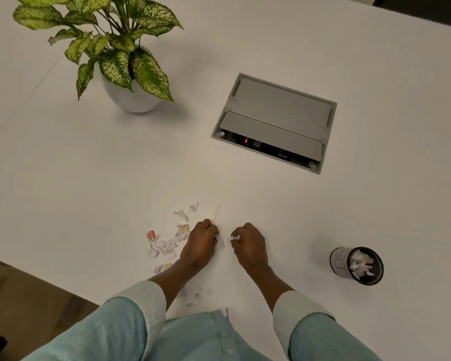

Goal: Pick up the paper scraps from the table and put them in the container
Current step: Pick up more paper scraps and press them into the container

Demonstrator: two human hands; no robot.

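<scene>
Both hands' grips clutch paper scraps [164,247]; container [357,265] on the right holds scraps.

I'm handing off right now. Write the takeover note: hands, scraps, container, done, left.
Left hand: closed on scraps.
Right hand: pinching a scrap.
Container: upright on the table, off to the right, already holding scraps.
Left to do: the scrap pile beside the left hand, a few pieces beyond it, and more near the body.
</scene>
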